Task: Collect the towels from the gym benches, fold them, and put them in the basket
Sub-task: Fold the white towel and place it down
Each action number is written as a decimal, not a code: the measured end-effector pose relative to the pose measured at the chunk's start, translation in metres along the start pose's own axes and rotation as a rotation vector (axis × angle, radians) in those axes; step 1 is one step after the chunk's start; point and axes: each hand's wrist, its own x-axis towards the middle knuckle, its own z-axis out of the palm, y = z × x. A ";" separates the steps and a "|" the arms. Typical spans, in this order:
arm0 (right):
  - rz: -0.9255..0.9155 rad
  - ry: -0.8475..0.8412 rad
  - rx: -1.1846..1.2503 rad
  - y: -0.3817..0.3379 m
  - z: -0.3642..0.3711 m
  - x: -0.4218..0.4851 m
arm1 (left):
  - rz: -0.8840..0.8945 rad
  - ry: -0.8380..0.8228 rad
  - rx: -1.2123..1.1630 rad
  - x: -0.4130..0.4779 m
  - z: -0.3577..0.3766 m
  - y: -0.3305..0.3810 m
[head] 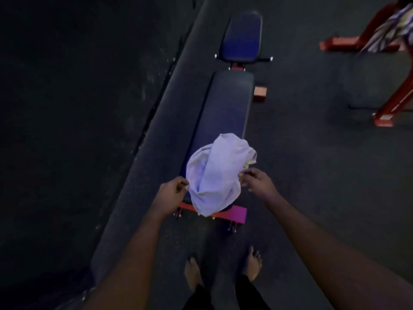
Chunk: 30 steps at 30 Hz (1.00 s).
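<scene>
Both hands held the towel (pixel 214 173) over the near end of the counter (pixel 225 104). The left hand (pixel 173 190) pinched the towel's left edge with its fingers curled. The right hand (pixel 254 179) pinched the right edge, thumb and fingertips closed on the cloth. The towel was bunched and sagged between the two grips. Its low fold hung in front of the counter's red foot bar (pixel 237 214). Whether its far part rested on the pad or was lifted clear could not be told.

Risks, as judged:
- Both grips were thin edge pinches, so a quick shake to open the cloth could pull an edge free and drop it on the floor (pixel 312 175).
- The grips looked to be on edges rather than corners, so the fold would likely come out crooked.
- The hanging fold could snag on the foot bar or its wheels.
- The bare feet (pixel 252 262) stood close to that bar, so a step forward risked a stubbed toe.

Hard to see:
- The basket was not in view.
- The light was dim and the frame soft, so finger detail was blurred.
- The left side was too dark to read.
- A striped cloth (pixel 393 30) on the red frame (pixel 393 99) at far right was cut by the frame edge; it may have been another towel, but this was unclear.
- A small block (pixel 260 93) lay right of the counter, and what it was could not be told.
</scene>
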 end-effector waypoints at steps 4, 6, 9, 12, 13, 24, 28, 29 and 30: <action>0.087 0.031 -0.045 0.043 0.033 0.035 | -0.069 -0.169 0.059 0.033 0.042 -0.048; 0.128 0.075 -0.070 0.072 0.051 0.055 | -0.041 -0.245 0.082 0.047 0.068 -0.072; 0.216 0.178 -0.116 0.117 0.079 0.079 | 0.045 -0.260 0.085 0.066 0.114 -0.105; 0.307 0.263 -0.098 0.134 0.093 0.088 | 0.092 -0.207 0.125 0.076 0.147 -0.116; 0.320 0.277 -0.090 0.138 0.094 0.092 | 0.105 -0.186 0.169 0.077 0.153 -0.116; 0.136 0.432 0.057 0.071 0.084 0.086 | 0.200 -0.179 0.006 0.096 0.108 -0.063; -0.024 0.361 0.163 -0.017 0.062 0.066 | 0.270 -0.167 -0.119 0.093 0.060 0.004; -0.058 0.340 0.185 -0.043 0.055 0.057 | 0.261 -0.138 -0.116 0.091 0.046 0.022; -0.100 0.320 0.202 -0.067 0.047 0.048 | 0.269 -0.098 -0.103 0.089 0.032 0.040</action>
